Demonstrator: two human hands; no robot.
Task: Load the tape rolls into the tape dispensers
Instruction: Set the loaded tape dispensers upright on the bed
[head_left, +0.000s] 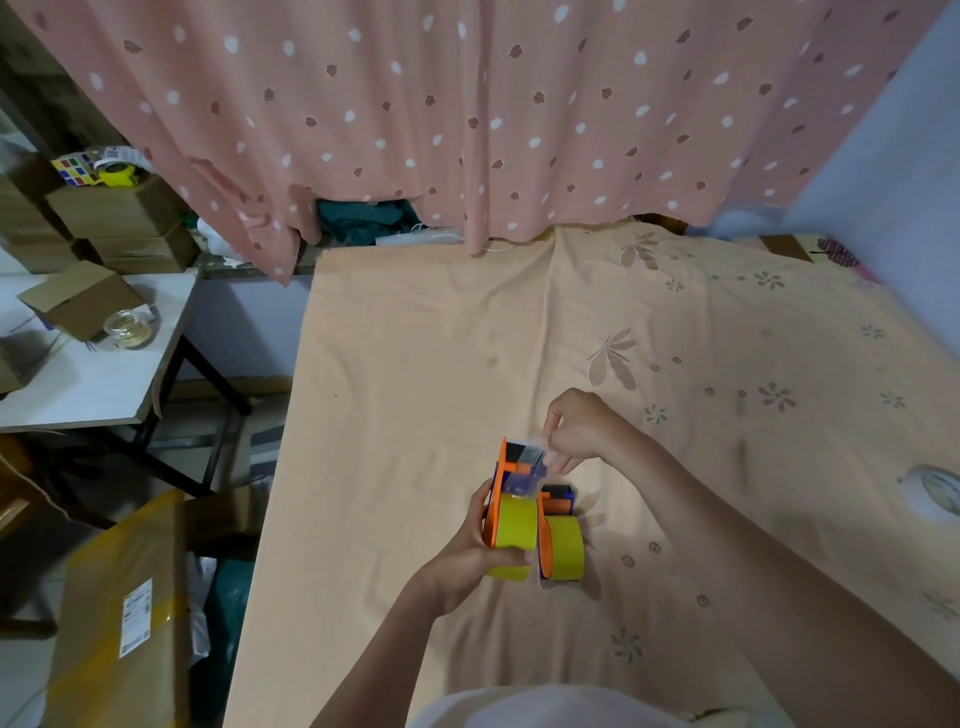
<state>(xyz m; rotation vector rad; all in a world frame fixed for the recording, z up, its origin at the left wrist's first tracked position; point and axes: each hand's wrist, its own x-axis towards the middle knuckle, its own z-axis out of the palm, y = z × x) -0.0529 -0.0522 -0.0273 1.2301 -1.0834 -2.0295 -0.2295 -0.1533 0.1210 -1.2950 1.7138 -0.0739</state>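
Two orange tape dispensers (511, 499) are seen over the peach bedsheet (415, 389): one gripped by the left hand (475, 558), its thin, clingy tape end (535, 457) apparently pinched by the right hand (576, 434).

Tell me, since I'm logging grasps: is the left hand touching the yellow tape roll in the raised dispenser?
Touching. The head view shows the left hand wrapped around the yellow tape roll, thumb pressed on its face.

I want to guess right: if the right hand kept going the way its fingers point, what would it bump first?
Probably the clear tape end and black front of the orange tape dispenser held up by the left hand; the right hand pinches right beside it, though depth is unclear.
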